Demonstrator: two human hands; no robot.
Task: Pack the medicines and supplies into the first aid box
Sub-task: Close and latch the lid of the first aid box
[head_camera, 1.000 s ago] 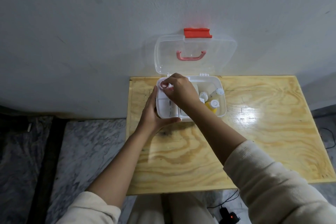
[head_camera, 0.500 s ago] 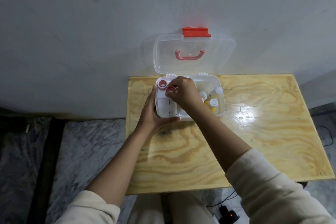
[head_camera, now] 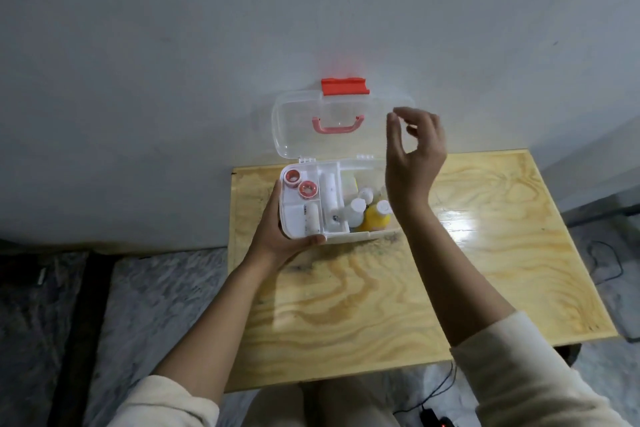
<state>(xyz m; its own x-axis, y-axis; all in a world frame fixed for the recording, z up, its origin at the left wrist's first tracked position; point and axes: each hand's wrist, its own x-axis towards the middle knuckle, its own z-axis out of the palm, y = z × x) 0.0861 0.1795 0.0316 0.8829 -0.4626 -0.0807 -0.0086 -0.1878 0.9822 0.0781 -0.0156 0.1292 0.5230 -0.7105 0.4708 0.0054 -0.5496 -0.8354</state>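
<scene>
**Box open on table, left hand steadying it, right hand raised empty**

Box sits at the table's far edge against the wall, clear lid upright with red latch on top and pink handle facing the camera. Left hand grips the box's near-left corner, thumb along the front rim. Right hand is lifted above the box's right side, fingers loosely curled, holding nothing. White tray fills the box's left part: two pink tape rolls in its far-left cell, white rolls beside and below. Right part holds white-capped bottles, one yellow.
</scene>
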